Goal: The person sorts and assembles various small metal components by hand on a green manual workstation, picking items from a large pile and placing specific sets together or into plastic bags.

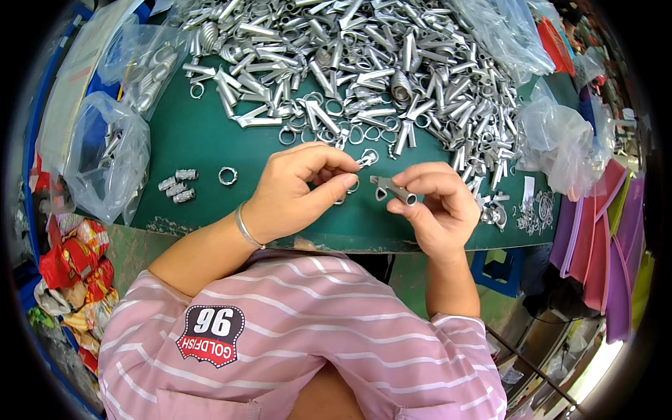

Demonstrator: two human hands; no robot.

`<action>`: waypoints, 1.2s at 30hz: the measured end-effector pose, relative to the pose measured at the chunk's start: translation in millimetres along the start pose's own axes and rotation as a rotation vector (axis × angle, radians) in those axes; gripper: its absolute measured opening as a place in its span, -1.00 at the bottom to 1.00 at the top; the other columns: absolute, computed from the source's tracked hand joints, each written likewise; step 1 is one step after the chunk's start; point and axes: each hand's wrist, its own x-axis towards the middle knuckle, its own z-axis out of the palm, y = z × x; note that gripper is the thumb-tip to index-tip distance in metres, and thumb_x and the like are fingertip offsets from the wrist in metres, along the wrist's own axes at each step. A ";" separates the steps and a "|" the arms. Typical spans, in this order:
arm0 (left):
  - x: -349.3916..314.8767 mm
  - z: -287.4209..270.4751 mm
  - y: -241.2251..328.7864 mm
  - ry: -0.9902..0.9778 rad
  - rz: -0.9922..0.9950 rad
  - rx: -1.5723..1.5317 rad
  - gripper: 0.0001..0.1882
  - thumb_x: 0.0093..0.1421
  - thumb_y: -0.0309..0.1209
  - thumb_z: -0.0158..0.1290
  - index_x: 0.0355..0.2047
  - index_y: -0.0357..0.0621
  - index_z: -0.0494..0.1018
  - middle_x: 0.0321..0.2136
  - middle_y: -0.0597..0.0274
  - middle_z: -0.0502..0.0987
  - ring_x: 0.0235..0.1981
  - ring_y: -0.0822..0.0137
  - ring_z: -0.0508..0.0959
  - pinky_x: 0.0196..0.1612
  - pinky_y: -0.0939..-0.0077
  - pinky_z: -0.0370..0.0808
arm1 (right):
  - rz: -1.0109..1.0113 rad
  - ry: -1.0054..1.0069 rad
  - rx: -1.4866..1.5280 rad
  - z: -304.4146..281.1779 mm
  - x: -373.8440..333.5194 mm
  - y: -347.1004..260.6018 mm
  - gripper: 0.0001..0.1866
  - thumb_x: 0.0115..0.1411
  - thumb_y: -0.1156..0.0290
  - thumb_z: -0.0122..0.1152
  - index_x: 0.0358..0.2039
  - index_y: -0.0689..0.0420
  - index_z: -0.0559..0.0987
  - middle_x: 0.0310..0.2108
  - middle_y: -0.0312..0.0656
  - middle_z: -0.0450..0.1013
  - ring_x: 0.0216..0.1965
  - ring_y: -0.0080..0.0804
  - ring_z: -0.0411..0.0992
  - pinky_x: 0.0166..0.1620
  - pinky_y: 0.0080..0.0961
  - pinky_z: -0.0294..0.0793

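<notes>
My right hand (442, 206) is closed on a short silver metal tube (404, 196), its round open end turned toward me and a small looped tab at its left. Opposite it, my left hand (297, 187) has thumb and index finger brought close together in a pinch. What sits between those fingertips is mostly hidden. Just beyond them shows a small silver metal fitting (367, 158); whether the fingers touch it I cannot tell. Part of a metal ring peeks out beside the left thumb. Both hands are above the near part of the green tabletop (203, 140).
A big heap of silver tubes and rings (336, 70) covers the far side. Several ribbed metal cylinders (183, 186) and a single ring (227, 176) lie left. Small metal bits (537, 213) lie right. Clear plastic bags (112, 157) flank the table; a blue stool (498, 271) stands below.
</notes>
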 end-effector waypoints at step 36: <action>3.0 -0.9 4.4 0.127 0.283 -0.046 -0.76 -0.09 -0.63 0.26 -0.35 -0.21 0.56 -0.37 0.18 0.51 -0.42 0.43 0.51 -0.42 0.58 0.48 | 0.297 0.064 0.265 27.6 -14.6 9.9 -0.85 0.11 0.61 0.20 -0.27 0.28 0.52 -0.35 -0.18 0.46 -0.35 -0.56 0.43 -0.29 -0.69 0.43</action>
